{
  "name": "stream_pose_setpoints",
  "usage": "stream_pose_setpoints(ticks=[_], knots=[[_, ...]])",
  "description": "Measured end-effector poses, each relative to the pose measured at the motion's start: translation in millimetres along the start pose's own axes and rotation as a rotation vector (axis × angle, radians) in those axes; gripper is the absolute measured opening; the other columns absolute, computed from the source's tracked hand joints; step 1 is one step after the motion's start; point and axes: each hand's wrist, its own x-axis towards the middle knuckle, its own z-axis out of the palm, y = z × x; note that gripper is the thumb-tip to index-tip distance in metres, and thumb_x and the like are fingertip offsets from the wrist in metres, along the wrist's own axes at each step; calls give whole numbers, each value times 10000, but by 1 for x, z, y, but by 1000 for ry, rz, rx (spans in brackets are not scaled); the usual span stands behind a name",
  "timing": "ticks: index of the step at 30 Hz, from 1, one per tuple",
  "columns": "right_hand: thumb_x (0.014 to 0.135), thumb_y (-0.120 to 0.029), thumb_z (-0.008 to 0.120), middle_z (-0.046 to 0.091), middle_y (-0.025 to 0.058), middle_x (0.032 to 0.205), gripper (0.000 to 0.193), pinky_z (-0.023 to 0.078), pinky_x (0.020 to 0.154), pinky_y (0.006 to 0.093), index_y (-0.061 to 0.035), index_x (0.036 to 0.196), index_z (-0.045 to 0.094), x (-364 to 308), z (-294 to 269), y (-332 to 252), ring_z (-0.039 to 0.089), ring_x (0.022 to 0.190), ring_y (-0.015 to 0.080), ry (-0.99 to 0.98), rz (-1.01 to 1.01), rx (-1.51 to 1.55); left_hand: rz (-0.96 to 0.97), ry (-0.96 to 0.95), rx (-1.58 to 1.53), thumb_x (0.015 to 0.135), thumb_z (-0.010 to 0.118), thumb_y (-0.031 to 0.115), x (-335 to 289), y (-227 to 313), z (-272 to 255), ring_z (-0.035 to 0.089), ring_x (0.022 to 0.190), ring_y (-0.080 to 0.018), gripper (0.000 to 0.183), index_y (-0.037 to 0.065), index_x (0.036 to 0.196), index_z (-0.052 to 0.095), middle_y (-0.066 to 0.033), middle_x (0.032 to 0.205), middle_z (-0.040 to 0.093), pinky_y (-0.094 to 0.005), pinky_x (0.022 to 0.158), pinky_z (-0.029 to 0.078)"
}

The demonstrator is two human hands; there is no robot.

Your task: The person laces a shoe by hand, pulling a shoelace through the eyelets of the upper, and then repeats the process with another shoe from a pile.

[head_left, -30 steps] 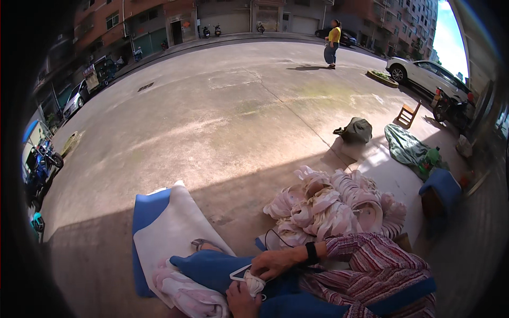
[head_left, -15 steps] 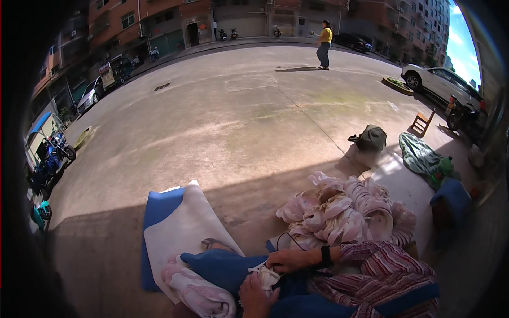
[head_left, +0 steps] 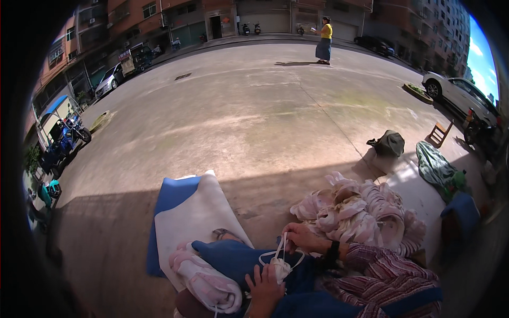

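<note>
A small white bundle of cloth-like strips (head_left: pixel 282 269) lies on my lap, over blue cloth (head_left: pixel 225 259). My right hand (head_left: pixel 306 238) is closed, its fingers pinching a thin white cord (head_left: pixel 280 247) that is drawn up from the bundle, with one loop hanging to the left. My left hand (head_left: pixel 266 291) rests against the bundle's near left side with its fingers spread. Beside my left leg lies a rolled pale pink and white cloth (head_left: pixel 212 283). Some of the bundle is hidden behind my left fingers.
A heap of pinkish-white coiled strips (head_left: pixel 366 212) lies ahead on the right. A white and blue sheet (head_left: pixel 196 212) spreads at front left. Beyond are a dark cap-like item (head_left: pixel 389 143), green cloth (head_left: pixel 435 164) and a wooden stool (head_left: pixel 439 134). A person in yellow (head_left: pixel 324 40) stands far off.
My right hand has lifted away from the bundle, pulling the white cord up into a taut length. My left fingers have spread. The view has shifted a little; the distant person has turned.
</note>
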Motion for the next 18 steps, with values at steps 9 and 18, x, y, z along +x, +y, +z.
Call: stream_pose_setpoints(ticks=[9,18], knots=[[936,-28,383,622,286,980,229,630,757,442,155,1037,475,95,-215,-164,678,869,372,708,-605,667,14,-80,-70,689,784,351,1,7,-20,370,1310,-410,825,53,1357,403,-137,1337,470,-710,989,280],[988,-120,507,629,68,870,97,580,729,324,-36,1022,544,39,16,-228,670,736,153,-275,-742,199,-434,-16,-946,757,763,346,12,-20,-110,517,1187,-374,657,12,1261,504,-192,1223,559,-474,1033,385]])
